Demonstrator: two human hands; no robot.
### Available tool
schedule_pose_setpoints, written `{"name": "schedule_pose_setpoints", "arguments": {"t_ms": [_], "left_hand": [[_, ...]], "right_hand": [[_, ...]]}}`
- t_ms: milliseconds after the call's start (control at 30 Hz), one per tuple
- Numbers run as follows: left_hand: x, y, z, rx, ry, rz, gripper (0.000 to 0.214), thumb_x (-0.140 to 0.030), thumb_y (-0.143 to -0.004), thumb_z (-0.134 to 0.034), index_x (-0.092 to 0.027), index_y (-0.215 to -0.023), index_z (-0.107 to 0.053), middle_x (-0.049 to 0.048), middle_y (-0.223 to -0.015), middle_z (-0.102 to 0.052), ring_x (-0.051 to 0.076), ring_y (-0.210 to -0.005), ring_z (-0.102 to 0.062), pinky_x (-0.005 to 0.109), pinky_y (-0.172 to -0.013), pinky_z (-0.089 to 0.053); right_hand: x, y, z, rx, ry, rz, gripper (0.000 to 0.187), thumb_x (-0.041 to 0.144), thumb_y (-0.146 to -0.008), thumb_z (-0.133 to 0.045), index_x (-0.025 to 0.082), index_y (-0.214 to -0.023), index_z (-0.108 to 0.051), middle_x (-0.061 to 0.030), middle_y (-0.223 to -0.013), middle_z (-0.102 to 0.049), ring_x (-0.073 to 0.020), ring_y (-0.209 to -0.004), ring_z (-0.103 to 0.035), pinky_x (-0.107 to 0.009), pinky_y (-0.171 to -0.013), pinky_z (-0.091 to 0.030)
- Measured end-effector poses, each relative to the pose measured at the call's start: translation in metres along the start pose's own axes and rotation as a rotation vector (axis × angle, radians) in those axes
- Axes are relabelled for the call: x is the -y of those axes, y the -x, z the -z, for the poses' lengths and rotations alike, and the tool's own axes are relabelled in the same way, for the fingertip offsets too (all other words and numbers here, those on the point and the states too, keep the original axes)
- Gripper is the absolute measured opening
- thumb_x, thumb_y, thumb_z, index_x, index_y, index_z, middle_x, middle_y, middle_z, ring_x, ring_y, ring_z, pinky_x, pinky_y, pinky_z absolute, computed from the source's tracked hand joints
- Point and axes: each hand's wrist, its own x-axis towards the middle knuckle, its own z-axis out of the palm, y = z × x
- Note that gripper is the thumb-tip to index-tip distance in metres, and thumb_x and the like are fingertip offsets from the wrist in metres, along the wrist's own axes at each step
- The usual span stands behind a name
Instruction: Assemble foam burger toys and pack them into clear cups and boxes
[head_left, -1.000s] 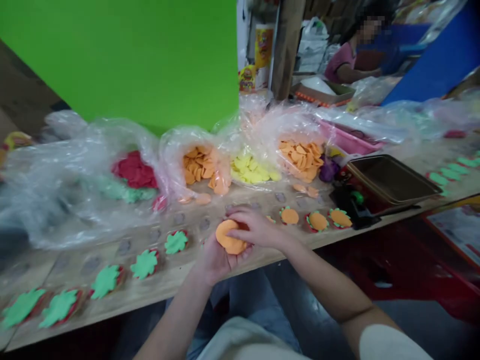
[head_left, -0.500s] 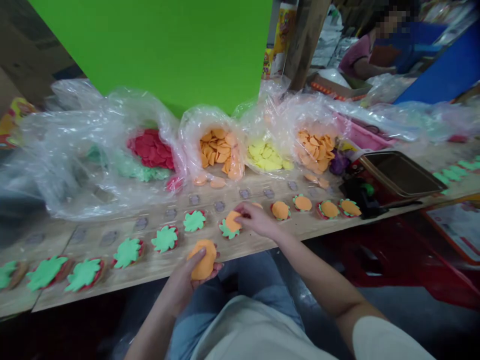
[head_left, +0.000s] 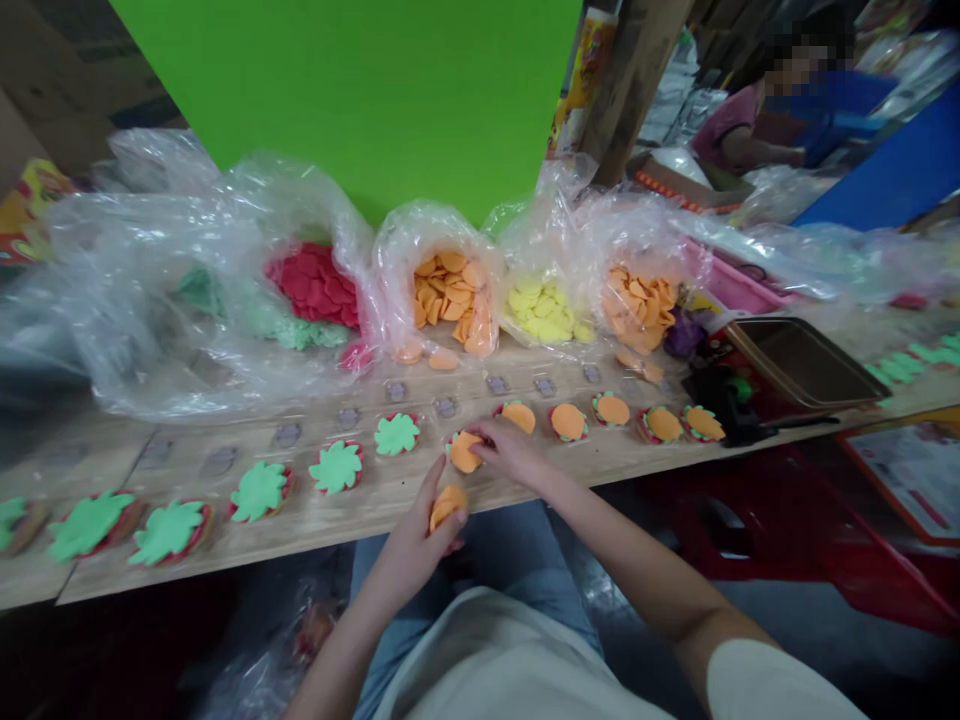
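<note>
Noted an orange foam disc (head_left: 465, 456) lying flat in line on the tabletop (head_left: 382, 490), between orange-topped foam stacks (head_left: 568, 422) toward three o'clock and green-topped foam stacks (head_left: 336, 467) toward nine. Saw the right hand (head_left: 515, 449) at the disc's two o'clock edge, with fingers drawn narrow and touching the rim; could not tell a pinch from a light press. Found the left hand (head_left: 416, 530) toward seven o'clock from there, curled around more orange discs (head_left: 448, 505), with the thumb laid against them and the index finger stretched toward the line; could not count the discs. Judged the foam very light, soft and springy, more likely to crease than break, and probably not slippery. Took the curved shapes among the loose orange pieces (head_left: 442, 290), inside a plastic bag (head_left: 416, 222) at twelve o'clock, as a sign of easy bending. Favoured a gentle pinch on the outer rim, with fingertips above and thumb below, and suspected some clinging between discs held together.
</note>
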Motion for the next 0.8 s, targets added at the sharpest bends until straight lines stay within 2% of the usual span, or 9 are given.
{"name": "schedule_pose_setpoints", "arguments": {"t_ms": [100, 167, 300, 367, 433, 500, 600, 700, 800], "left_hand": [[0.002, -0.001, -0.004, -0.012, -0.152, -0.08, 0.065, -0.023, -0.071, -0.062, -0.025, -0.132, -0.04, -0.0005, -0.07, -0.06, 0.017, -0.058, -0.056, 0.024, -0.064, -0.04], [0.005, -0.005, -0.007, -0.035, -0.153, -0.114, 0.059, -0.019, -0.068, -0.064, -0.025, -0.124, -0.05, 0.0006, -0.071, -0.062, 0.02, -0.066, -0.058, 0.023, -0.07, -0.038], [0.008, -0.01, -0.01, -0.092, -0.049, -0.091, 0.054, -0.013, -0.063, -0.067, -0.025, -0.114, -0.058, 0.001, -0.072, -0.063, 0.023, -0.08, -0.06, 0.024, -0.076, -0.037], [0.004, -0.008, -0.007, -0.083, 0.0, -0.047, 0.053, -0.016, -0.063, -0.069, -0.025, -0.114, -0.058, 0.0023, -0.081, -0.065, 0.022, -0.08, -0.061, 0.025, -0.076, -0.039], [-0.004, -0.004, -0.001, -0.032, 0.156, 0.071, 0.05, -0.025, -0.067, -0.068, -0.023, -0.116, -0.055, 0.0049, -0.094, -0.065, 0.021, -0.078, -0.062, 0.029, -0.075, -0.043], [-0.013, 0.0, 0.009, 0.075, 0.441, 0.236, 0.049, -0.041, -0.074, -0.06, -0.017, -0.116, -0.053, 0.0101, -0.104, -0.064, 0.024, -0.082, -0.063, 0.035, -0.078, -0.046], [-0.022, 0.003, 0.024, 0.222, 0.827, 0.388, 0.059, -0.058, -0.079, -0.044, -0.009, -0.112, -0.055, 0.0165, -0.106, -0.063, 0.028, -0.094, -0.062, 0.043, -0.087, -0.044], [-0.021, 0.006, 0.037, 0.229, 0.955, 0.371, 0.047, -0.049, -0.083, -0.045, -0.011, -0.109, -0.056, 0.0141, -0.102, -0.066, 0.025, -0.093, -0.063, 0.042, -0.088, -0.044], [-0.016, 0.01, 0.046, 0.24, 0.952, 0.333, 0.04, -0.038, -0.086, -0.045, -0.01, -0.113, -0.054, 0.0144, -0.107, -0.064, 0.026, -0.099, -0.061, 0.04, -0.091, -0.042]], "right_hand": [[0.001, 0.009, -0.002, -0.169, 0.187, 0.029, 0.024, 0.024, -0.082, -0.054, 0.016, -0.105, -0.06, -0.009, -0.095, -0.06, -0.0204, -0.092, -0.052, -0.034, -0.08, -0.043], [0.002, 0.021, -0.004, -0.285, 0.27, 0.04, 0.028, 0.022, -0.085, -0.049, 0.016, -0.11, -0.058, -0.0116, -0.1, -0.058, -0.0227, -0.099, -0.049, -0.038, -0.086, -0.041], [0.004, 0.047, -0.015, -0.231, 0.344, 0.198, 0.041, 0.009, -0.082, -0.045, 0.019, -0.121, -0.051, -0.0119, -0.129, -0.045, -0.0266, -0.124, -0.031, -0.047, -0.1, -0.029], [0.005, 0.055, -0.018, -0.231, 0.305, 0.212, 0.046, 0.006, -0.08, -0.043, 0.019, -0.123, -0.049, -0.0112, -0.135, -0.039, -0.0269, -0.13, -0.023, -0.05, -0.102, -0.027], [0.01, 0.056, -0.017, -0.322, 0.179, 0.141, 0.049, 0.006, -0.08, -0.039, 0.019, -0.126, -0.046, -0.012, -0.129, -0.043, -0.0241, -0.126, -0.03, -0.047, -0.101, -0.03], [0.021, 0.05, -0.012, -0.366, 0.001, 0.073, 0.046, 0.011, -0.082, -0.041, 0.018, -0.127, -0.043, -0.0123, -0.122, -0.048, -0.0219, -0.117, -0.04, -0.044, -0.097, -0.035], [0.046, 0.033, -0.01, -0.155, -0.225, 0.126, 0.037, 0.026, -0.081, -0.054, 0.019, -0.118, -0.051, -0.0092, -0.109, -0.056, -0.0203, -0.103, -0.05, -0.038, -0.09, -0.041], [0.068, 0.017, -0.017, -0.026, -0.39, 0.146, 0.025, 0.029, -0.077, -0.06, 0.019, -0.099, -0.059, -0.0051, -0.097, -0.061, -0.0181, -0.095, -0.053, -0.033, -0.085, -0.043], [0.076, 0.008, -0.029, -0.004, -0.644, -0.013, 0.019, 0.033, -0.078, -0.058, 0.018, -0.09, -0.058, -0.0037, -0.092, -0.061, -0.0165, -0.088, -0.056, -0.03, -0.078, -0.046]]}}
